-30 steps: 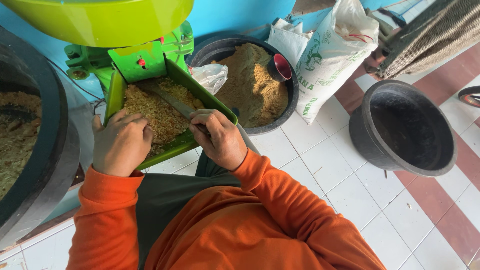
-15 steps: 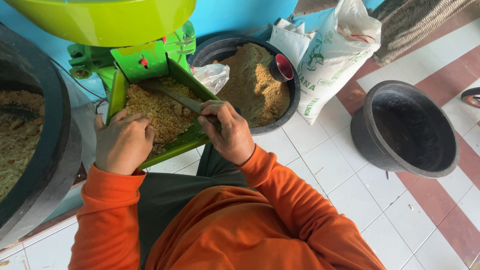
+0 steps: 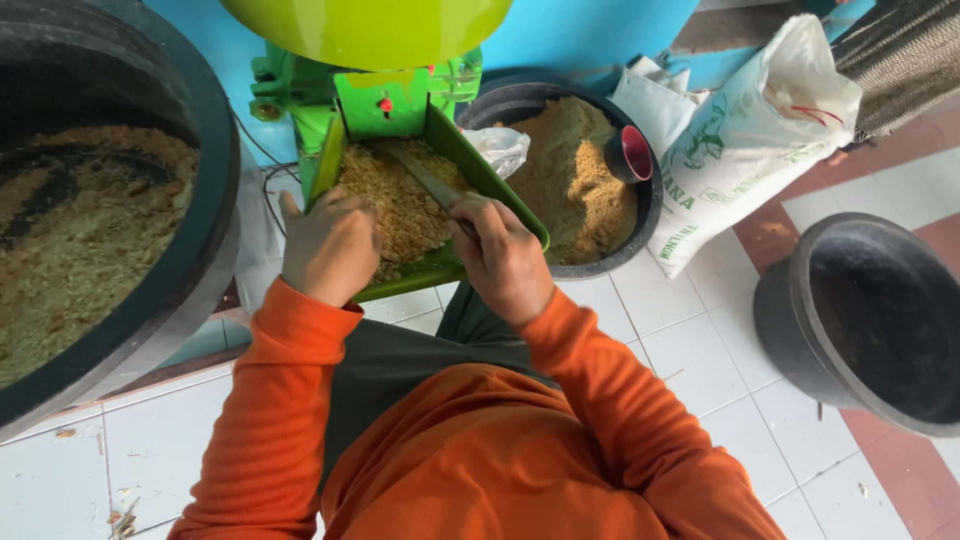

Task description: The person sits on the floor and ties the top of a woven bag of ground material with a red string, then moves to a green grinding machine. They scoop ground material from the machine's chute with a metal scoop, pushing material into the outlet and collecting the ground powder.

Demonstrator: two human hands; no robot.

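Observation:
A green machine [image 3: 385,95] with a yellow-green hopper [image 3: 370,25] feeds a green chute tray [image 3: 500,190] filled with brownish crumbly feed [image 3: 395,200]. My left hand [image 3: 330,245] rests on the feed at the tray's lower left, fingers curled into it. My right hand [image 3: 500,255] grips the handle of a flat metal blade [image 3: 420,180] that lies along the feed and points up toward the machine's mouth. Orange sleeves cover both arms.
A big black tub [image 3: 215,200] of feed stands at the left. Behind the tray a black basin [image 3: 650,200] holds brown meal and a small red cup [image 3: 632,155]. A white printed sack [image 3: 745,140] leans beside it. An empty black tub [image 3: 865,320] sits at the right on tiled floor.
My right hand has slid down and toward me along the tray with the blade. The left hand stays on the feed. The view has shifted slightly.

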